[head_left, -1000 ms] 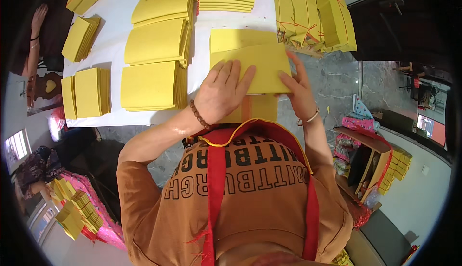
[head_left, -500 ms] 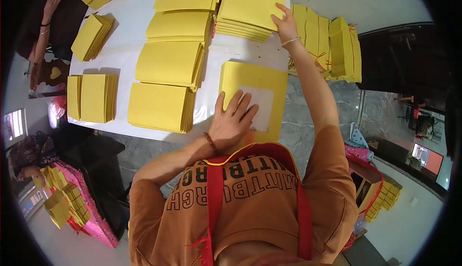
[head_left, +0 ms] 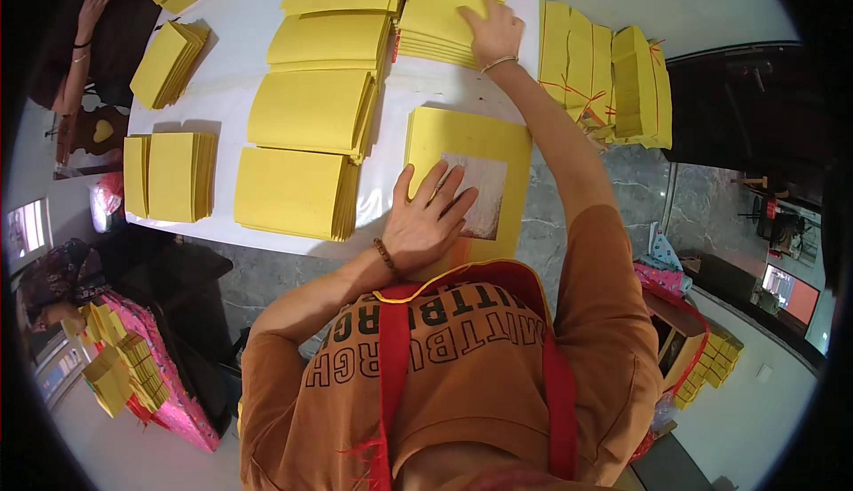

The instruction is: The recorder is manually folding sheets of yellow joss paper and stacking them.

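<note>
My left hand [head_left: 430,221] lies flat with spread fingers on a stack of yellow paper sheets [head_left: 431,127] at the table's near edge. The top sheet bears a silvery square patch [head_left: 484,198], partly under my fingers. Farther off, my right hand [head_left: 498,33] rests on a stack of folded yellow paper [head_left: 435,11], its thumb and forefinger apart. The layers of that stack show stepped at the near edge. Its other fingertips are hard to make out.
A column of folded yellow paper stacks [head_left: 289,180] runs along the white-covered table [head_left: 222,73]. Smaller yellow bundles [head_left: 182,175] stand at its left. Tied yellow bundles [head_left: 577,55] sit beyond the right edge. Another person's arm [head_left: 80,64] shows at the far left.
My right hand has moved left from the far stack's right edge onto its top. That stack's upper layers now lie more fanned. My left hand stays on the near sheets.
</note>
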Tool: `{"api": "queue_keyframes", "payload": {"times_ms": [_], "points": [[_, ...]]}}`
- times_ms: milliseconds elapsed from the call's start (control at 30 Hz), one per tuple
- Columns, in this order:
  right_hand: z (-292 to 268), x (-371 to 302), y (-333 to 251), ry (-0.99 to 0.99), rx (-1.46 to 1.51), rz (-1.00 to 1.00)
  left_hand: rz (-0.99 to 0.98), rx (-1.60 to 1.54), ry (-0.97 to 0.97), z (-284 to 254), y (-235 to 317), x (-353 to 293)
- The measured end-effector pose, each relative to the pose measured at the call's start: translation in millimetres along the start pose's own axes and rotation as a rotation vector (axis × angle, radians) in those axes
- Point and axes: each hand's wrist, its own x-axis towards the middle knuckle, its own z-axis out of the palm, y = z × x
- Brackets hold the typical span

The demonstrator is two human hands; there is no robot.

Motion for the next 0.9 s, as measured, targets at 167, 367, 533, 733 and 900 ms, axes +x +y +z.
{"api": "queue_keyframes", "payload": {"times_ms": [167,367,533,733,900], "points": [[-7,8,-8,-0.381,-0.096,-0.334,-0.014,-0.02,-0.015,0,0,-1],[-10,17,2,-0.368,-0.098,-0.372,0.012,0.0,0.012,3,1,-2],[-36,27,-5,-0.321,-0.067,-0.275,0.053,0.065,0.042,7,1,-5],[-125,-23,-9,-0.196,0.509,-0.323,0.065,0.11,0.03,7,0,-8],[-203,-138,-20,-0.406,0.502,-0.239,0.046,0.04,0.097,3,-4,-4]]}}
